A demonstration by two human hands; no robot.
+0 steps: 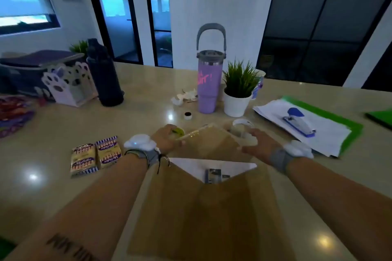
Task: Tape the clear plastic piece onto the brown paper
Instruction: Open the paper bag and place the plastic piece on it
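Brown paper (203, 214) on glossy beige table (137, 112), dim room.

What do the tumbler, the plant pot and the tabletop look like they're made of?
The tumbler: probably powder-coated metal, matte lilac with a bare steel band under its grey plastic-looking lid. The plant pot: smooth white, ceramic or plastic; the picture can't settle which. The tabletop: polished beige stone or a laminate like it, judging by the sharp reflections of the ceiling lights.
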